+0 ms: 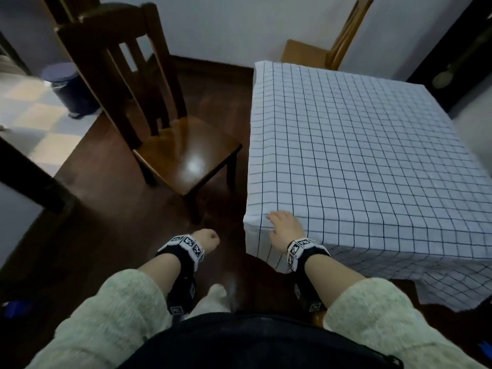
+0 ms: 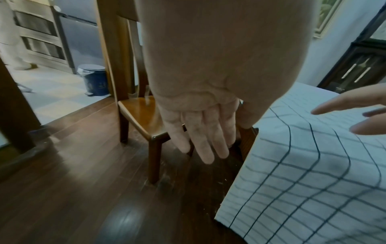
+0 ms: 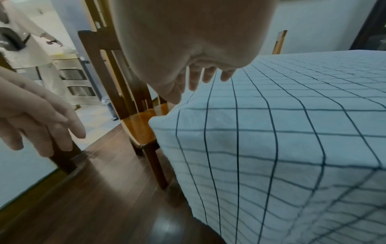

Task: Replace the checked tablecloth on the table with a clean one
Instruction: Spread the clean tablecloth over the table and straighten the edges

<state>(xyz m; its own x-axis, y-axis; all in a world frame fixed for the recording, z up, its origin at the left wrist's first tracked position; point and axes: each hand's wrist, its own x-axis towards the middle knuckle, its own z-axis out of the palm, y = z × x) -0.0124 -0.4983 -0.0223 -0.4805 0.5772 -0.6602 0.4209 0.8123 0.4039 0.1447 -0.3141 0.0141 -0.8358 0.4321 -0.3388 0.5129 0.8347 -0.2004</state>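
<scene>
Dark wood chair (image 1: 170,145) stands just left of table | my left hand (image 1: 206,242) hangs over floor, fingers loosely straight, holding nothing | my right hand (image 1: 285,227) hovers at near-left corner of checked tablecloth (image 1: 372,161), fingers spread, nothing gripped | risk: one-corner pull could drag cloth against the chair; clean cloth not in view.

A square table is wholly covered by a white cotton tablecloth with a thin dark grid (image 1: 359,161), which lies flat on top and hangs down the near sides; beside the cloth's left edge a dark glossy wooden chair (image 1: 183,155) stands on the dark wooden plank floor (image 1: 101,209); a lighter wooden chair (image 1: 330,49) stands behind the cloth's far edge.
</scene>
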